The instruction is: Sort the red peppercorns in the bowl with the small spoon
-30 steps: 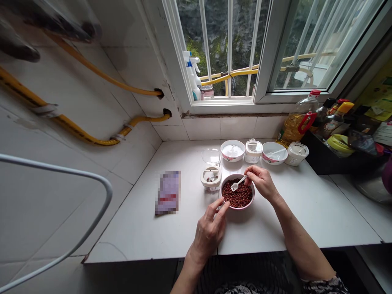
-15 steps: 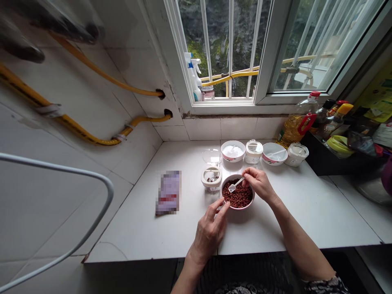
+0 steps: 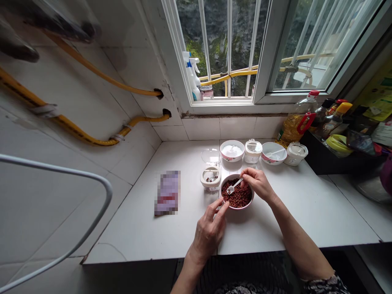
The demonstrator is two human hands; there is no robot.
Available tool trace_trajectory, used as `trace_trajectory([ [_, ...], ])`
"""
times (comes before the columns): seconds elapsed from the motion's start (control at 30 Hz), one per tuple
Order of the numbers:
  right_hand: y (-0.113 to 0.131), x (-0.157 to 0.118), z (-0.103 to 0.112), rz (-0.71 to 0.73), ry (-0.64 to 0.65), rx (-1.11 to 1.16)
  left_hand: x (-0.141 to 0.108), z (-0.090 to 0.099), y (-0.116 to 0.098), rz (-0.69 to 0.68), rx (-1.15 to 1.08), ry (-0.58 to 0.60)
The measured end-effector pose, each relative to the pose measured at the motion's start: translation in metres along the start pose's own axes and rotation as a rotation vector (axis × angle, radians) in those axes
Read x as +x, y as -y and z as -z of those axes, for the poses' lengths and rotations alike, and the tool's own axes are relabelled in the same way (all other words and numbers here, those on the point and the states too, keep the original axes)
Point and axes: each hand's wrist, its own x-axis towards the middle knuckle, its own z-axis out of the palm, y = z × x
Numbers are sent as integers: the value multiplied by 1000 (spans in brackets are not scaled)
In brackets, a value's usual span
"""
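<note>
A round bowl (image 3: 237,208) full of reddish-brown peppercorns (image 3: 241,199) stands on the white counter. My left hand (image 3: 211,224) holds the bowl's front left rim with its fingertips. Between the thumb and fingers of my right hand (image 3: 256,183) is the handle of a small white spoon (image 3: 234,187). The spoon's scoop is over the peppercorns, near the left part of the bowl, with a few dark bits in it. Just left of the bowl sits a seasoning jar (image 3: 210,183) with its clear lid (image 3: 210,156) flipped up and some peppercorns inside.
Behind are a bowl of white grains (image 3: 232,158), a lidded jar (image 3: 253,158), another bowl with a spoon (image 3: 273,160) and a second lidded jar (image 3: 295,160). An oil bottle (image 3: 294,126) stands back right. A blurred purple packet (image 3: 167,192) lies to the left.
The spoon's scoop has shifted slightly within the bowl, and dark bits now show in it. Both hands keep nearly the same places; the whole view has drifted a little.
</note>
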Motion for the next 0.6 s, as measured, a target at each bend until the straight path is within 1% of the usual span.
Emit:
trace_trajectory([
  [0.3, -1, 1, 3, -19, -42, 73, -1, -1, 0, 6, -7, -2],
  [0.43, 1, 5, 1, -23, -75, 128, -2, -3, 1, 10, -6, 1],
  [0.53, 7, 9, -6, 27, -115, 165, -2, -3, 1, 10, -4, 3],
  [0.6, 11, 11, -15, 106, -146, 153, -2, -3, 1, 9, -6, 0],
])
